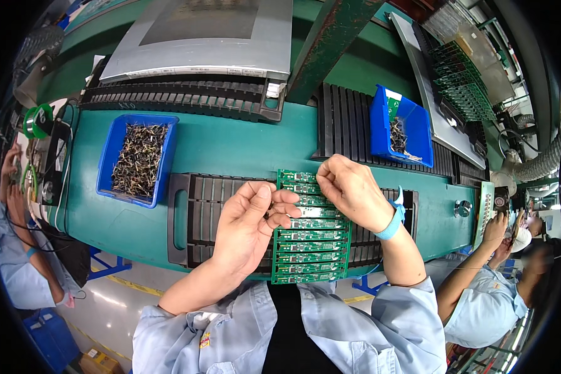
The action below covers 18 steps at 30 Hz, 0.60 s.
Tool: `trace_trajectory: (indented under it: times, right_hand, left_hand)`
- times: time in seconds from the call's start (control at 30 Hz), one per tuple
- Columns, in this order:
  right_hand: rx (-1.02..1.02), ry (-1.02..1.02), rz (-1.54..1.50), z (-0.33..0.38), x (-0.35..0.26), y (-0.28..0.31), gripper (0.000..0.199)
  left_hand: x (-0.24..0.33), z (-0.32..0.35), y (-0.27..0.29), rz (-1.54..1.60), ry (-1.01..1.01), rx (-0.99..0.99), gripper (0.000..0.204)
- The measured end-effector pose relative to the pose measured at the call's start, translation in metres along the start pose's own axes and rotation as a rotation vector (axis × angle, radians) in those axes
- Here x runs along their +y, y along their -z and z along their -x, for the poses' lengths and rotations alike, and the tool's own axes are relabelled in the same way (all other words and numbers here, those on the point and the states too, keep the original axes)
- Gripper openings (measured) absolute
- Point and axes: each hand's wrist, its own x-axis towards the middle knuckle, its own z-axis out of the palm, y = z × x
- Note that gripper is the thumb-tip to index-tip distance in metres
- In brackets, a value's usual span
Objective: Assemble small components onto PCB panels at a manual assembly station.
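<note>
While the left hand [250, 218] pinches something small, too tiny to identify, the right hand [350, 187] curls narrow over the green circuit panel [311, 246] on the near black tray [196, 218]. A slip could bend a lead or drop the piece among the tray's ribs.

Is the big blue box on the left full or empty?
Partly full. The blue box holds a heap of small dark parts covering its floor, below the rim.

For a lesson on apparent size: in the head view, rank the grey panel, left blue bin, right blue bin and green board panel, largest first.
1. Grey panel
2. Green board panel
3. Left blue bin and right blue bin: too alike to rank, and fisheye bending makes it unsure.
</note>
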Motion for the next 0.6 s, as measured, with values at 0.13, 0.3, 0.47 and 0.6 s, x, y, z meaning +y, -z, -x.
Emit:
trace_trajectory:
  times: [0.13, 0.3, 0.47, 0.6]
  right_hand:
    - [-0.021, -0.003, -0.016, -0.0003, -0.0008, 0.0030, 0.008]
    - [-0.073, -0.028, -0.021, -0.0009, -0.0027, 0.0054, 0.009]
    - [-0.055, -0.032, 0.010, -0.0011, -0.0034, 0.0043, 0.008]
    - [-0.036, -0.026, 0.021, -0.0011, -0.0023, 0.0035, 0.007]
  left_hand:
    - [0.0013, 0.0008, -0.0015, -0.024, 0.004, 0.025, 0.018]
    - [0.0023, 0.0013, -0.0024, -0.042, 0.010, 0.027, 0.019]
    - [0.0029, 0.0020, -0.0028, -0.050, 0.028, 0.020, 0.019]
    - [0.0032, 0.0020, -0.0004, -0.072, 0.049, 0.000, 0.020]
